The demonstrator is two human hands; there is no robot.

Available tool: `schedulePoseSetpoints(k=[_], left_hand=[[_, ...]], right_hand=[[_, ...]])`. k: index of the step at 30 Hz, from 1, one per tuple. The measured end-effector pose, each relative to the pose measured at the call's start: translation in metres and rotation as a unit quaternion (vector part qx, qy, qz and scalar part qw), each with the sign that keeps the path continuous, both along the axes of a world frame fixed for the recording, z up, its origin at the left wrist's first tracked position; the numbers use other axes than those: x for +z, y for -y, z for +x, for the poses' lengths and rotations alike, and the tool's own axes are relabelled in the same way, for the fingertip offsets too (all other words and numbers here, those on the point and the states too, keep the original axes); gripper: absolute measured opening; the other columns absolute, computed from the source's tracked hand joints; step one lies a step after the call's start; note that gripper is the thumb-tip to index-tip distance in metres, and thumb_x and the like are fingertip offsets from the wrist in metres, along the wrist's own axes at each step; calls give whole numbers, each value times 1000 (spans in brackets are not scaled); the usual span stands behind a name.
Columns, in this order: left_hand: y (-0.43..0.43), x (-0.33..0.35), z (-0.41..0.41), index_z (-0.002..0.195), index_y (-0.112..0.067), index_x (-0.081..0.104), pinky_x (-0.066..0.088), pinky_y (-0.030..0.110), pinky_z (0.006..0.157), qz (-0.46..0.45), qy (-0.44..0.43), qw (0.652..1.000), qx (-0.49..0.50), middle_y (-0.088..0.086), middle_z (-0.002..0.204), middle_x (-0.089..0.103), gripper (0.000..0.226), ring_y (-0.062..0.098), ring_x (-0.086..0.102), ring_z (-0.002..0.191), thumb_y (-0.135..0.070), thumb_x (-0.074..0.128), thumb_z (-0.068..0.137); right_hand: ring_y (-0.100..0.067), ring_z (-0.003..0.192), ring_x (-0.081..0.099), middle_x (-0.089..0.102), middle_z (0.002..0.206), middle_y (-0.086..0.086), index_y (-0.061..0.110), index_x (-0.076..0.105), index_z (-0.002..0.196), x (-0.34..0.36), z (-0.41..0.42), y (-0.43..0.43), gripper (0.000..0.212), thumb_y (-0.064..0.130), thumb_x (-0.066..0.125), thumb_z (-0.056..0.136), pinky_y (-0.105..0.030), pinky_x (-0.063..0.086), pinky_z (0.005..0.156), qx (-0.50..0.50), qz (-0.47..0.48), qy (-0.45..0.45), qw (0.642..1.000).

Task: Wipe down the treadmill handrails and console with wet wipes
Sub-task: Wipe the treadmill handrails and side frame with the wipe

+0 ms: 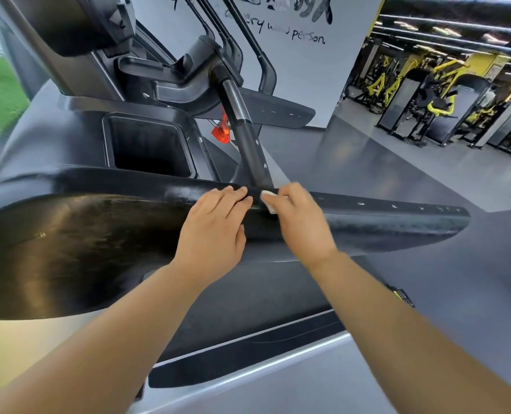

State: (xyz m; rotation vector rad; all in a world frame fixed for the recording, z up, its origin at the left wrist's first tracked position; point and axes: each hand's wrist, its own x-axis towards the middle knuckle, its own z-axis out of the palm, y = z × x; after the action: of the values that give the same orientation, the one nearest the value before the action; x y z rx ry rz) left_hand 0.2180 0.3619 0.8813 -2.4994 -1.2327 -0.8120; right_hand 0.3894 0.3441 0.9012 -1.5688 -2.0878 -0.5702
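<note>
My right hand (299, 222) is clenched round a small folded white wet wipe (268, 201). It presses the wipe onto the top of the long glossy black treadmill handrail (382, 216), just where the black upright bar (252, 150) meets it. My left hand (215, 231) rests just beside, fingers (233, 195) flat and released across the rail.

Gym: treadmill (99, 234), yellow weight machines (439, 97)

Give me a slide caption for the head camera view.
Right hand holds a white wipe against the treadmill handrail; left hand rests beside it.
</note>
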Motion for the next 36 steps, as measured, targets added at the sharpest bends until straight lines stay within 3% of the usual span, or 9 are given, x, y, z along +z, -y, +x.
schedulePoseSetpoints(k=[3, 6, 10, 13, 17, 22, 26, 31, 36], left_hand=[[-1, -1, -1, 120, -5, 63, 29, 35, 104, -9, -12, 1000, -3, 11, 126, 61, 50, 30, 58, 114, -24, 36, 83], [-2, 0, 0, 120, -4, 63, 31, 37, 103, -11, -24, 1000, 1, 11, 127, 61, 51, 31, 58, 114, -25, 35, 83], [-2, -2, 0, 120, -5, 63, 31, 37, 104, -7, -17, 1000, 1, 11, 126, 61, 50, 30, 57, 115, -25, 35, 83], [-2, -2, 1, 118, -4, 64, 30, 36, 103, 0, -10, 1000, 2, 13, 124, 62, 49, 32, 59, 113, -23, 36, 82], [0, -2, 2, 118, -5, 64, 30, 36, 102, -12, 2, 1000, 3, 11, 124, 62, 48, 32, 58, 113, -23, 38, 82], [4, 0, 11, 111, -8, 67, 37, 36, 100, -27, 64, 997, 27, 7, 119, 64, 46, 29, 59, 110, -29, 38, 83], [11, 12, 41, 106, -7, 68, 47, 44, 93, -23, 104, 993, 58, 7, 113, 65, 47, 30, 59, 104, -32, 38, 80], [14, 12, 72, 109, -3, 63, 37, 31, 96, -29, 117, 991, 63, 12, 112, 63, 48, 30, 56, 104, -29, 38, 78], [13, -3, 64, 111, -2, 64, 36, 36, 98, -20, 46, 994, 93, 12, 115, 63, 48, 31, 58, 107, -27, 36, 81]], right_hand=[[-12, 77, 38, 45, 78, 14, 23, 54, 76, -1, 55, 9, 18, 26, 52, 94, -25, 30, 66, -109, -5, -6, 994], [-10, 77, 38, 47, 91, -7, 10, 68, 105, -7, 77, 13, 29, -7, 53, 87, -13, 32, 72, -210, 37, -133, 968], [-19, 74, 51, 55, 87, -15, 6, 71, 98, -3, 11, 5, 36, -14, 54, 73, -15, 39, 76, -121, 106, -199, 967], [-28, 75, 55, 56, 89, -13, 7, 67, 95, -12, -23, 3, 19, 9, 52, 84, -33, 53, 67, -44, 52, -126, 990], [-16, 87, 49, 52, 90, 5, 18, 62, 95, -5, 2, 9, 22, 33, 46, 98, -33, 45, 78, 1, -17, -60, 998], [-8, 59, 36, 37, 59, 13, 26, 42, 68, 0, 79, 20, 31, 41, 59, 88, -31, 32, 63, -141, -34, -137, 980], [-4, 69, 44, 47, 85, 8, 17, 67, 94, 4, 100, 13, 13, 19, 54, 94, -20, 32, 72, -138, 25, -229, 963], [-30, 87, 53, 54, 100, -16, 10, 69, 103, 16, 30, -18, 24, 12, 48, 92, -34, 45, 74, 28, -35, -123, 991], [-31, 91, 53, 47, 112, -12, 13, 62, 118, 17, 70, -21, 30, 3, 47, 94, -32, 37, 72, 12, -92, 1, 996]])
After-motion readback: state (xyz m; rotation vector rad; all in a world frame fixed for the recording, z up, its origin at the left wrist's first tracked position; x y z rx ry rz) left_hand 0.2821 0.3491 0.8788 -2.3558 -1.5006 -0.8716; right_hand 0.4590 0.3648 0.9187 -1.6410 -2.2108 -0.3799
